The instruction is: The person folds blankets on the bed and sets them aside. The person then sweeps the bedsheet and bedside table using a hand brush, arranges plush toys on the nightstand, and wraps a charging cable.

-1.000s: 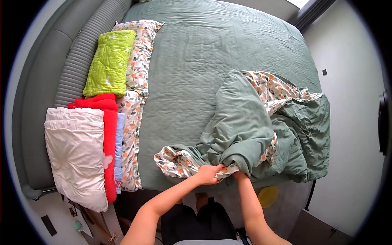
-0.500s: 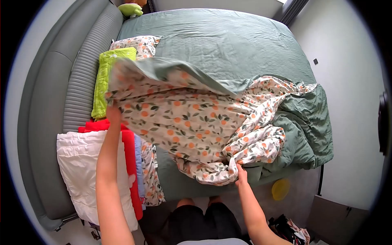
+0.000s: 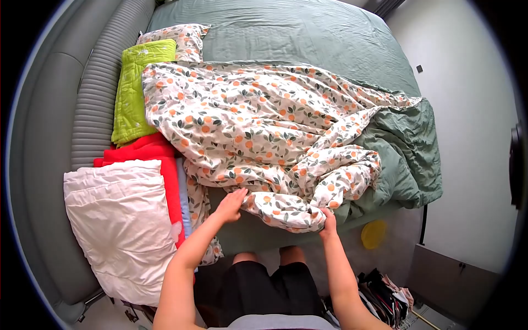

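A duvet cover [image 3: 236,126], white with orange fruit and green leaves, lies rumpled across the near half of the bed. Its green underside and bulk show at the right as a crumpled heap [image 3: 401,154]. My right hand [image 3: 328,221] grips a bunched part of the cover at the bed's near edge. At the cover's lower left edge is my left hand [image 3: 231,205], fingers stretched towards the fabric and thumb apart. Its fingertips reach the cloth, though whether they press on it I cannot tell.
Folded white bedding [image 3: 118,225] lies over red fabric [image 3: 173,198] at the left. A lime-green quilted piece [image 3: 140,82] rests by a fruit-print pillow [image 3: 190,41] near the grey headboard [image 3: 55,115]. On the floor are a yellow round object [image 3: 374,235] and a pile of clothes [image 3: 382,300].
My left hand has let go of the cover's far left part and come down towards me. The raised cloth has settled flat. My right hand still holds its bunch.
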Available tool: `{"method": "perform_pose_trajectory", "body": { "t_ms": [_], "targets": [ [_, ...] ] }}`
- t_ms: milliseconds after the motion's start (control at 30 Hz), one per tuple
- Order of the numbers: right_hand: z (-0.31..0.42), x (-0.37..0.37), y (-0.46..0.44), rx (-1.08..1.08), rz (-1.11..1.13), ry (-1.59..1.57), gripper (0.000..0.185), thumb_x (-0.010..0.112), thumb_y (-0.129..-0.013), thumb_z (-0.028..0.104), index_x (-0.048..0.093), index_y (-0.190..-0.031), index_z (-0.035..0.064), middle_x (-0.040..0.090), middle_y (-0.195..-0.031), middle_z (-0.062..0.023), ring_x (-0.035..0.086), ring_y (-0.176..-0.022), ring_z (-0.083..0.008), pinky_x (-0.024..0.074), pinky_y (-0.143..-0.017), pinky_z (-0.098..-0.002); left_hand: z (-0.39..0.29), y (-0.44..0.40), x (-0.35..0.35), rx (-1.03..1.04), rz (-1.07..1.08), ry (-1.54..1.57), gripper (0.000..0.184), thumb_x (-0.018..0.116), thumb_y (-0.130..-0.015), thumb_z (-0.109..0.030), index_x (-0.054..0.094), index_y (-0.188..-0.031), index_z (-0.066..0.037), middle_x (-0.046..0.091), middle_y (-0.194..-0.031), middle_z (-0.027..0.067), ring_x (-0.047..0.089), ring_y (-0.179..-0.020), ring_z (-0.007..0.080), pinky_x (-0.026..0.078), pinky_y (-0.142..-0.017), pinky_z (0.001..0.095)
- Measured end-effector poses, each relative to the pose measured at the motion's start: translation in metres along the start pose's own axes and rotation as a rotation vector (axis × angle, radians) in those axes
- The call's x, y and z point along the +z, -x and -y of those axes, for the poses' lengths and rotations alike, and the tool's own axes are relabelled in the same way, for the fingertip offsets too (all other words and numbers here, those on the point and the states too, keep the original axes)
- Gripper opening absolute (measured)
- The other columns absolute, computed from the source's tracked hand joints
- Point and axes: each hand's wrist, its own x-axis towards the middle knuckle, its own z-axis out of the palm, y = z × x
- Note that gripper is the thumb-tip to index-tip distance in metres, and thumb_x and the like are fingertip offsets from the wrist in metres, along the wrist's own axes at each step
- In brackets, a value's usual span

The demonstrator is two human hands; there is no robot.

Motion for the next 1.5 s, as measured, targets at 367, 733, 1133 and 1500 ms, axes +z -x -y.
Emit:
{"method": "perform_pose_trajectory", "body": {
  "t_ms": [367, 733, 1133, 1500],
  "targets": [
    [0.092, -0.110, 0.064, -0.083, 0.280, -0.203, 0.038, 0.042, -0.072, 0.017, 0.051, -0.103, -0.0036, 0.058, -0.098, -0.0142, 0.054, -0.093, -0.0278, 0.0419, -0.085, -0.0374, -0.104, -0.107, 0.076, -0.192, -0.129, 0.395, 0.028, 0.057, -0.069, -0.020, 0.057, -0.095, -0.009, 0.060, -0.088, 0.0153, 0.055, -0.087, 0.0324, 0.042, -0.078, 0.0380],
    [0.012, 0.138, 0.078, 0.153, 0.607, 0.098, 0.018, 0.049, -0.074, 0.018, 0.058, -0.077, 0.0033, 0.061, -0.071, -0.0063, 0.058, -0.066, -0.0190, 0.0463, -0.066, -0.0301, -0.151, 0.265, -0.076, -0.889, -0.252, 0.182, 0.023, 0.054, -0.060, -0.010, 0.061, -0.082, -0.003, 0.059, -0.076, 0.0206, 0.056, -0.079, 0.0366, 0.045, -0.069, 0.0412],
    [-0.080, 0.064, 0.040, 0.237, 0.743, 0.982, 0.043, 0.055, -0.080, 0.021, 0.044, -0.120, 0.0088, 0.056, -0.101, -0.0017, 0.054, -0.083, -0.0108, 0.0438, -0.071, -0.0275, -0.114, 0.148, -0.033, -0.724, -0.411, 0.205, 0.080, 0.060, -0.073, -0.026, 0.013, -0.130, 0.004, 0.039, -0.119, 0.0287, 0.042, -0.106, 0.0414, 0.038, -0.086, 0.0409],
    [0.004, 0.037, -0.182, -0.268, -0.324, 0.999, 0.068, 0.065, -0.067, 0.043, 0.051, -0.103, -0.0132, 0.058, -0.096, -0.0210, 0.057, -0.087, -0.0262, 0.0430, -0.078, -0.0331, 0.073, -0.076, -0.034, -0.704, -0.670, 0.083, 0.088, 0.066, -0.068, -0.038, 0.018, -0.129, 0.005, 0.032, -0.128, 0.0247, 0.033, -0.118, 0.0356, 0.028, -0.097, 0.0380]
  ]
}}
